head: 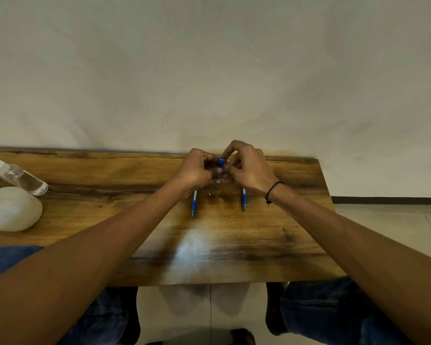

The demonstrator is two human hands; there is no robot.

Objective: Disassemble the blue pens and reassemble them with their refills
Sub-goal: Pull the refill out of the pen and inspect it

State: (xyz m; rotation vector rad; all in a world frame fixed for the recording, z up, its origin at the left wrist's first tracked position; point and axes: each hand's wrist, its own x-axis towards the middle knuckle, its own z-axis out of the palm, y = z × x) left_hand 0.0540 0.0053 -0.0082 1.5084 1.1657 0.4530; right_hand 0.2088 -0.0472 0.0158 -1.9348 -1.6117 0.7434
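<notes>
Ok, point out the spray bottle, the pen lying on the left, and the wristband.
spray bottle (23, 177), head view, clear body.
left pen (193, 204), head view, blue grip.
wristband (273, 188), head view, black cord on right wrist.

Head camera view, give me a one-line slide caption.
Both hands, left and right, work a blue pen above a wooden table; two more pens lie below.

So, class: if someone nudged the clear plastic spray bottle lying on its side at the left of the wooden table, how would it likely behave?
The clear plastic spray bottle is round-bodied and lying on its side, so it would probably roll. It looks mostly empty, so likely light. The white rounded object beside it might stop a roll toward the person.
</notes>
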